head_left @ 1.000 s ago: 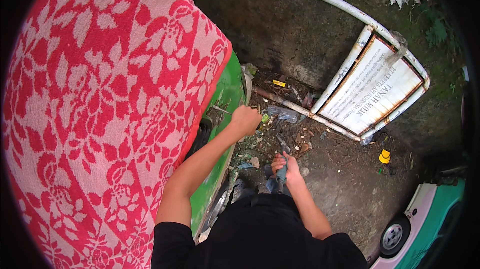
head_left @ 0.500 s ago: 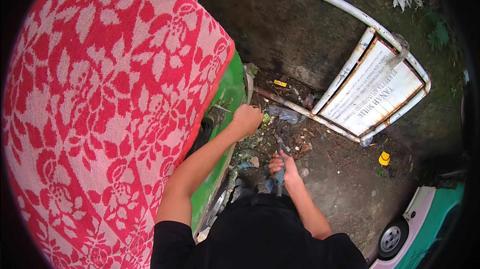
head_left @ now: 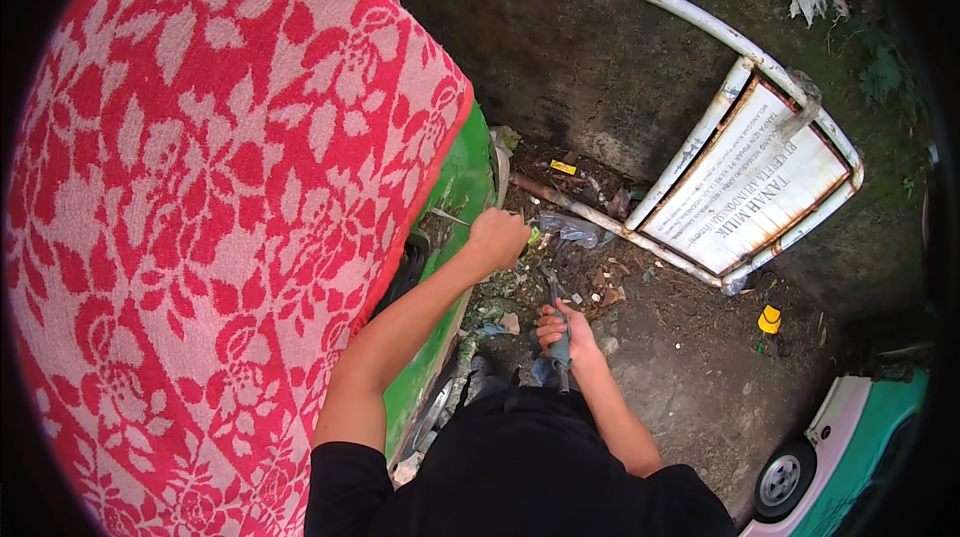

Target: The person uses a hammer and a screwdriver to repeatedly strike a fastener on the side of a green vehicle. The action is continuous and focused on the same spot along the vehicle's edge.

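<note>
L of both grips, floral cloth [head_left: 230, 237] is draped over green bodywork [head_left: 468, 167], its R edge near the tip of a metal rod [head_left: 454, 218] clamped in the L hand [head_left: 497, 239]. Just below/R of that fist, a grey tool [head_left: 561, 350] is clasped by the R hand [head_left: 577, 335]; farther R, open gnd [head_left: 690, 377] is bounded by a sign frame [head_left: 690, 145] (upper) & 2nd veh. [head_left: 862, 437] (lower).

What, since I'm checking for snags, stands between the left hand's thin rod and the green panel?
Nothing visible does: the thin rod in the left hand lies over the uncovered green panel. The red floral cloth ends just beyond its tip. Contact with the panel is unclear.
</note>
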The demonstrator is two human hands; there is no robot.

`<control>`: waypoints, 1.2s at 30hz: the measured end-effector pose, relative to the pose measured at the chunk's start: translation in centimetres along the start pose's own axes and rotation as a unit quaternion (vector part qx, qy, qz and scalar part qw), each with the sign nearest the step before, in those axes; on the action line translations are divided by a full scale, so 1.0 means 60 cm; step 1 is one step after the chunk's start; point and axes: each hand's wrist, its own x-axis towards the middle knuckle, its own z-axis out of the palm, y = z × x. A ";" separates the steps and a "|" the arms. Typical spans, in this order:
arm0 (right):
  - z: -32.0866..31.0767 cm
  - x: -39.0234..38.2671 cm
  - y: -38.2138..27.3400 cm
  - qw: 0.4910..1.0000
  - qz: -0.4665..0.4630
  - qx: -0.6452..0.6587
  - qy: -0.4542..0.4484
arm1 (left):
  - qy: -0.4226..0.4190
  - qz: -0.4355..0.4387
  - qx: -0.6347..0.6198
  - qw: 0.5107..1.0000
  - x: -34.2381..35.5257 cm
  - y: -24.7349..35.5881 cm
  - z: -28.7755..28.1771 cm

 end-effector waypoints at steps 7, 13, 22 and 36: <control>-0.007 0.007 0.002 0.997 -0.054 0.027 0.050 | -0.028 -0.006 0.029 0.999 0.006 -0.010 0.026; 0.007 -0.006 0.009 0.999 -0.022 0.021 0.026 | -0.019 -0.003 0.024 1.000 0.000 -0.003 0.007; 0.053 -0.027 0.029 0.991 0.058 -0.086 -0.080 | -0.032 -0.003 0.046 0.998 0.003 -0.011 0.035; 0.010 -0.013 0.015 0.999 0.013 -0.031 0.025 | -0.001 -0.005 0.035 0.999 -0.005 -0.013 0.034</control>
